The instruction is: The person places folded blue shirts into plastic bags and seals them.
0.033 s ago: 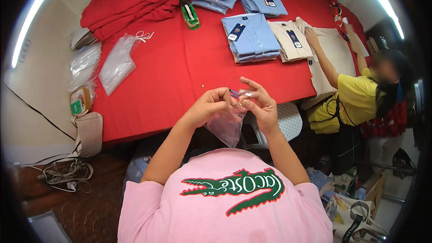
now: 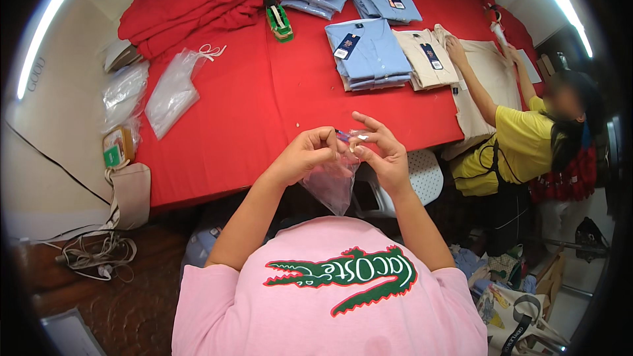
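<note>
Between my two hands, at the near edge of the red table, hangs a small clear plastic bag [image 2: 333,190]. My left hand [image 2: 304,156] is closed, its fingers curled at the bag's upper left. My right hand [image 2: 384,158] pinches the upper right part with thumb and forefinger, the other fingers raised. A small blue strip [image 2: 342,136] shows between the fingertips; its kind is too small to tell. The bag's lower end dangles below the table edge in front of my pink shirt.
Folded blue shirts [image 2: 376,59] and beige shirts [image 2: 427,69] lie on the red table [image 2: 217,138], with a green tape dispenser [image 2: 278,23], clear bags [image 2: 173,95] and red cloth [image 2: 191,6]. A co-worker in yellow [image 2: 524,138] handles beige cloth at right. A white stool [image 2: 422,178] stands below.
The co-worker's far hand has come down slightly toward the beige cloth. My hands stay nearly in place, with the bag shifted very slightly.
</note>
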A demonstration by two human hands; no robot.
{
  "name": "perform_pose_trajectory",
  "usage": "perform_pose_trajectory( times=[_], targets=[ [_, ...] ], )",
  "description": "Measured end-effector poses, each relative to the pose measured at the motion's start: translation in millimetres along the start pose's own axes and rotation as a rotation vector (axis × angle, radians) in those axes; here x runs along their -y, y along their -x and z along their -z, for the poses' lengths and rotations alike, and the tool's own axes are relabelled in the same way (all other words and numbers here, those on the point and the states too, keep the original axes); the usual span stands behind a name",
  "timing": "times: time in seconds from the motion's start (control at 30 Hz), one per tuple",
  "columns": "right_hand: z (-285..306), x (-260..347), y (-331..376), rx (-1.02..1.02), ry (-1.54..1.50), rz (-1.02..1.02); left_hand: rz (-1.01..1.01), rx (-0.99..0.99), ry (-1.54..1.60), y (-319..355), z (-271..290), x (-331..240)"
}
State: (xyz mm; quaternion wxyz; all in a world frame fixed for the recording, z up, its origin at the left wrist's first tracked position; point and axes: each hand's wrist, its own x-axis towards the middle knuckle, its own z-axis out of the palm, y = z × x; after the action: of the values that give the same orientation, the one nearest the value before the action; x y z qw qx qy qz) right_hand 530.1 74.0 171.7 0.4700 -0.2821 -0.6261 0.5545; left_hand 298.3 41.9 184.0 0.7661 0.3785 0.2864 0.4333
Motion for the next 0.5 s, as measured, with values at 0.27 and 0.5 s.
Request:
perform_pose_trajectory(
  times=[0.27, 0.5],
  targets=[
    [13.9, 61.2, -28.3, 0.1, 0.674, 0.268, 0.006, -0.084, -0.252, 3.3, 0.7, -12.9],
    [1.3, 90.6, -50.3, 0.336, 0.894, 0.366, 0.006, 0.013, -0.65, 4.8, -21.6, -53.8]
  ],
)
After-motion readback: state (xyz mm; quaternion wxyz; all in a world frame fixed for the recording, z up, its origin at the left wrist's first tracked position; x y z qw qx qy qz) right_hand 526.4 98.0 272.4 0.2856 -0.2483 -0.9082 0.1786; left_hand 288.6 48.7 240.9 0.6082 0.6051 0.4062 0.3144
